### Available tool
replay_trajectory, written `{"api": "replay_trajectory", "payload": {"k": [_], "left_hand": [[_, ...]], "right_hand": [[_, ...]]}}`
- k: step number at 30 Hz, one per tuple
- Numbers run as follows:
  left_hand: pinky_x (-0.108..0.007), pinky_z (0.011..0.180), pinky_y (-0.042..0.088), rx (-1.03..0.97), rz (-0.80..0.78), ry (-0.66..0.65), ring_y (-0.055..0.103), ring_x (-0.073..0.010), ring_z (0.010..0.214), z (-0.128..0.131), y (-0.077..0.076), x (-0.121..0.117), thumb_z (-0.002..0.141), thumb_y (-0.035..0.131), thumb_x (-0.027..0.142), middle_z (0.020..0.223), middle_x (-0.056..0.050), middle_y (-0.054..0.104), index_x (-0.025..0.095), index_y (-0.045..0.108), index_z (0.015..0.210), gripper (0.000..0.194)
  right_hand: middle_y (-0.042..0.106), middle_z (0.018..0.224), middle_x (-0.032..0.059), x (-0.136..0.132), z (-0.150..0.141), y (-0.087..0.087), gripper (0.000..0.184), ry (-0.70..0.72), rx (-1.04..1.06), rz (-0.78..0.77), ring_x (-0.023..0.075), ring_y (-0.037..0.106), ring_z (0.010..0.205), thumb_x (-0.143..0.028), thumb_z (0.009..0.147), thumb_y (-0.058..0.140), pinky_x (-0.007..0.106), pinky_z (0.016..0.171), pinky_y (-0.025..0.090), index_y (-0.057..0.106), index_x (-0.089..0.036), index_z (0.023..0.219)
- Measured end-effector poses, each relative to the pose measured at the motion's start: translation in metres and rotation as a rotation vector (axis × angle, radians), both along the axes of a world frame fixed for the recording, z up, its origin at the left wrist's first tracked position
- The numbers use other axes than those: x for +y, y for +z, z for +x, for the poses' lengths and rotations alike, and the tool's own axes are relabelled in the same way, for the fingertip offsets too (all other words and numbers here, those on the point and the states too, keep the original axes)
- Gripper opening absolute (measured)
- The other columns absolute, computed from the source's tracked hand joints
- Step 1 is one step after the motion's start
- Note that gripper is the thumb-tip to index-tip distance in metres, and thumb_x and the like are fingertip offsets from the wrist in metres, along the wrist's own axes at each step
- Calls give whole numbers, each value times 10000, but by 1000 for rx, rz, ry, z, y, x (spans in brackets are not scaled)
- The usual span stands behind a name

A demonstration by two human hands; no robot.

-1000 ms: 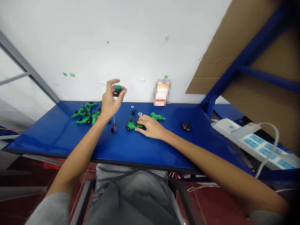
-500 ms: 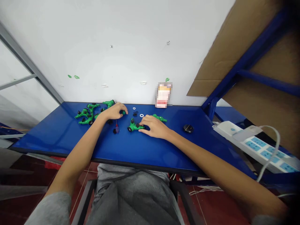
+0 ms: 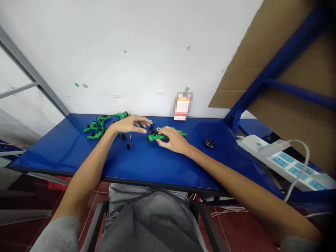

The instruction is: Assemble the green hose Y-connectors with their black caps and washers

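glossy blue tabletop [image 3: 183, 164], green fittings [image 3: 93, 128], probably plastic

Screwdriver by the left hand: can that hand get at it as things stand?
Probably yes: the left hand hovers close by the screwdriver, and nothing visible lies between them.

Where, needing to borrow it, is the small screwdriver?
In the head view, the screwdriver lies on the blue table below the left hand, left of the green fitting in the right hand.
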State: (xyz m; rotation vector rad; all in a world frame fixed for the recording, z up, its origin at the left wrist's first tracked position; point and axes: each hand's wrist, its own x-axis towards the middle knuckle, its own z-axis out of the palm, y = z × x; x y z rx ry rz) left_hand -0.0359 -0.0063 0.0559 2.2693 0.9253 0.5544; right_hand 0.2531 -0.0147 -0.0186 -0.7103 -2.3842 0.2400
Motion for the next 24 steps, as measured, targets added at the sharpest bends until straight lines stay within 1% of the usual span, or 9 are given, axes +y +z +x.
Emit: {"api": "replay_trajectory", "payload": {"k": [2,5,7,9,12,14,16,20,24], "left_hand": [[-372,923,635,-9,-38,-39,762,-259,1136,13,-5,-4,867,818,517,1348,-105,761,279,741,1352,547],[-351,809,640,-27,-54,-12,790,-225,911,21,-11,-5,920,756,572,1127,-98,816,236,754,1299,506],[-338,752,627,-33,-31,4,772,-208,814,15,-10,-2,928,744,567,1015,-91,819,215,758,1276,495],[-334,752,610,-37,42,45,752,-199,810,0,-8,5,920,753,535,999,-88,813,220,768,1256,461],[-342,765,580,-17,174,274,697,-186,779,-30,-7,17,926,723,484,964,-74,790,217,794,1140,350],[-344,774,558,64,179,457,662,-183,750,-49,-12,25,909,728,436,924,-66,769,195,781,1103,314],[-345,792,544,145,110,577,658,-187,747,-63,-18,33,902,723,395,942,-71,760,175,751,1097,296],[-346,859,542,228,-5,563,704,-211,880,-76,-30,41,910,683,358,1214,-95,749,197,675,1167,304],[-372,981,528,347,58,554,695,-261,1103,-76,-31,41,902,627,252,1318,-116,724,202,640,1233,335]], "right_hand": [[710,914,45,-2,-2,1,137,-45,109,-82,219,625,810,-351,952,676,338,755,455,635,-221,970],[716,842,13,-5,-5,5,182,-89,220,-212,195,628,722,-404,965,685,330,717,475,651,-226,954],[766,946,32,-6,-5,8,220,-41,243,-283,213,690,808,-439,987,675,349,767,522,680,-231,1059],[788,1143,66,-4,-3,9,321,24,228,-308,244,734,982,-442,991,685,386,860,558,663,-244,1242],[760,1271,95,4,6,9,402,-2,146,-199,281,715,1136,-408,984,697,449,949,567,627,-258,1351],[758,1238,104,13,16,8,273,-58,65,-63,301,693,1150,-359,998,660,495,997,554,680,-249,1247],[765,1178,108,23,27,8,191,-70,18,23,308,692,1105,-318,1002,626,515,1014,548,707,-237,1155],[774,1103,109,38,44,9,163,-127,12,59,322,693,1068,-302,987,606,533,999,558,730,-235,1067],[777,1071,106,40,47,9,179,-153,2,38,323,690,1048,-306,981,590,538,993,560,742,-239,1046]]}}
